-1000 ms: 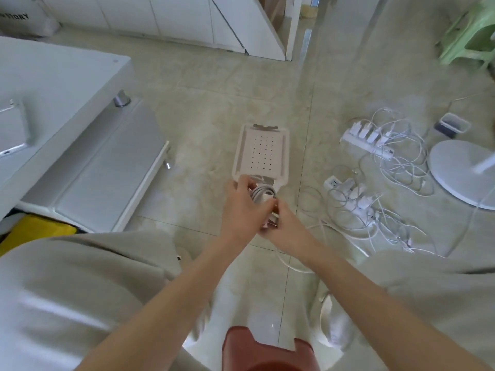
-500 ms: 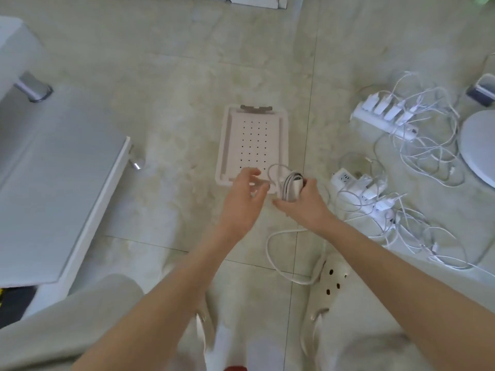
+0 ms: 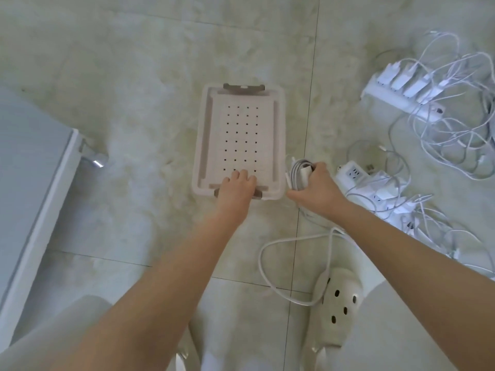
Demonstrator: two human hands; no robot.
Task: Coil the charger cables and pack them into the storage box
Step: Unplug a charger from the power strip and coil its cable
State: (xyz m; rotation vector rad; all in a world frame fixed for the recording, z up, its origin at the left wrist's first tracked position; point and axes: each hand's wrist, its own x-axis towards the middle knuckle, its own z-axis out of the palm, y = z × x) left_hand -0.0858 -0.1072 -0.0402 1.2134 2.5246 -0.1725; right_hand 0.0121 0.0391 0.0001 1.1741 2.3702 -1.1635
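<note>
The box (image 3: 280, 129) sits open on the tiled floor, its holed bottom bare. The left hand (image 3: 235, 187) grips the box's near rim at the latch, fingers curled over the edge. Just right of the box's near corner, outside it, the right hand (image 3: 317, 188) is wrapped around a coiled charger cable (image 3: 297, 174) and its plug block. Further right of the box lie two power strips (image 3: 401, 101) among tangled white cables (image 3: 452, 135).
</note>
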